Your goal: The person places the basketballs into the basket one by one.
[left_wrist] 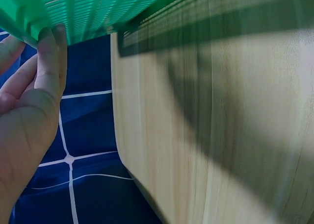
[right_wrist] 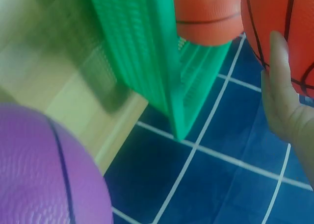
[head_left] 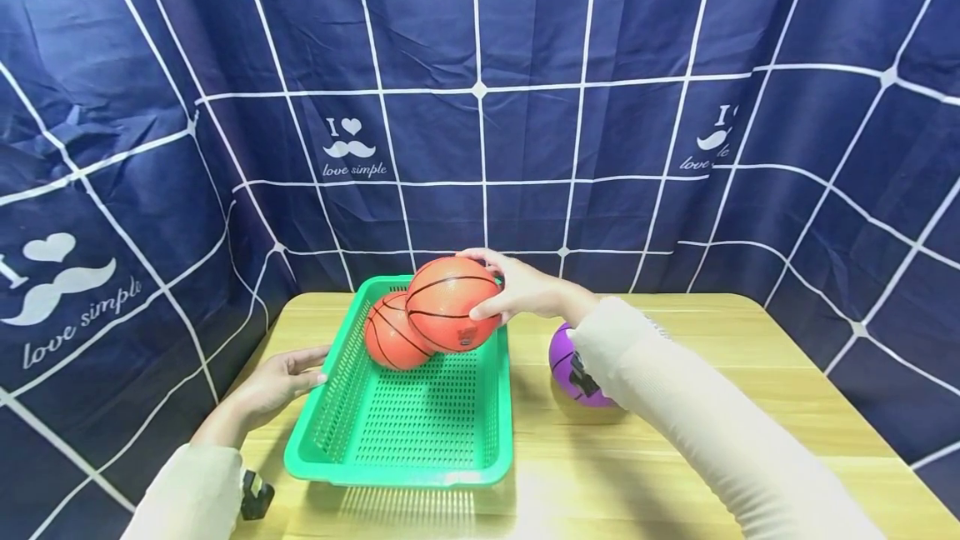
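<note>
Right hand (head_left: 525,286), fingers spread, grips upper orange basketball (head_left: 446,302) from its right, over green basket (head_left: 397,473); left hand (head_left: 279,377), loosely open, touches basket's left side.

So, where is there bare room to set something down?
Inside the green basket, the near half is bare between its side walls. The table is bare between basket and purple ball, also beyond the right sleeve. Crowded: the basket's far end, where one orange ball lies and the right hand holds another.
</note>
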`<state>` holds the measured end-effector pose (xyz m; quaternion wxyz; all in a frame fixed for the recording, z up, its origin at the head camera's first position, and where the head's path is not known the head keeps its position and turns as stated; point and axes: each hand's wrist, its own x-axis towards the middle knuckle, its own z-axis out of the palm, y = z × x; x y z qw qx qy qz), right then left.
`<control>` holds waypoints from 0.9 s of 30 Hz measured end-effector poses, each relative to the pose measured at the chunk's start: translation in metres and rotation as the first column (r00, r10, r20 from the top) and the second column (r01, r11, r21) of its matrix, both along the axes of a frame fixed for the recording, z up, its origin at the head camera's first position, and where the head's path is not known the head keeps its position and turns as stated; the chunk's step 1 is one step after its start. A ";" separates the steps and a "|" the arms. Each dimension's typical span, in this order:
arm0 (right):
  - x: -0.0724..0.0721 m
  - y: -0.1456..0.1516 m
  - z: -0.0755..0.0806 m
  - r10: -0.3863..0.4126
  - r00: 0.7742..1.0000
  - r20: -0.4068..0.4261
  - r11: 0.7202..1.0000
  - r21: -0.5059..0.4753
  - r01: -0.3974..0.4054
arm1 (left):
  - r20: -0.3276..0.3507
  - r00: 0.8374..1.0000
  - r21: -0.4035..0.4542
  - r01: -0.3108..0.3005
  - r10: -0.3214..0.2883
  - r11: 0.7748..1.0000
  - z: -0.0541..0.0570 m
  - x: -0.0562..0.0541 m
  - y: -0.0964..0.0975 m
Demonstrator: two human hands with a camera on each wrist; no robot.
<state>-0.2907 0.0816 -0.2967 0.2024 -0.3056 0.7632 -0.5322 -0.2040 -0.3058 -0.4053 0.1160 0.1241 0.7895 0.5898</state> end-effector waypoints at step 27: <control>0.025 -0.085 -0.029 0.214 0.968 0.130 0.967 0.110 -0.228 | -0.001 1.000 -0.006 0.011 -0.011 1.000 0.002 0.000 0.000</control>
